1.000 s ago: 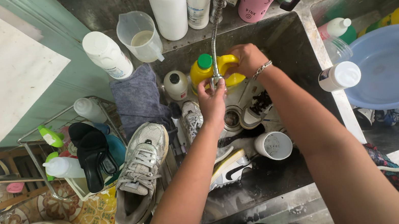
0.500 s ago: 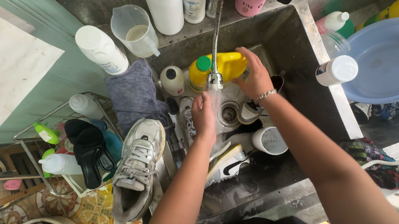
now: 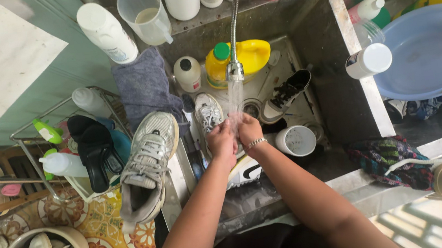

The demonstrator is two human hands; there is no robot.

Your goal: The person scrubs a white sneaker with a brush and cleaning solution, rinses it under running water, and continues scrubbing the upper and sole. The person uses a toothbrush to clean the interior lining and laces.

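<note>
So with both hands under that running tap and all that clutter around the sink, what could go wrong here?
Water streaming from the faucet head over the left hand and right hand may splash onto the sneakers in the sink. The grey sneaker overhangs the sink's edge, so an elbow nudge might tip it to the tiled floor. The white cup close by could be knocked over.

The sink [image 3: 337,97] is crowded. The faucet hose [image 3: 234,20] hangs over its middle, directly above both hands, left hand [image 3: 222,141] and right hand [image 3: 247,130], which are pressed together. Behind the hose stand a yellow jug [image 3: 249,56] and a small white bottle [image 3: 188,74]. Sneakers [image 3: 285,95] and a white cup [image 3: 296,141] flank the hands. Open passage exists along the right wall of the sink and over its near rim.
</note>
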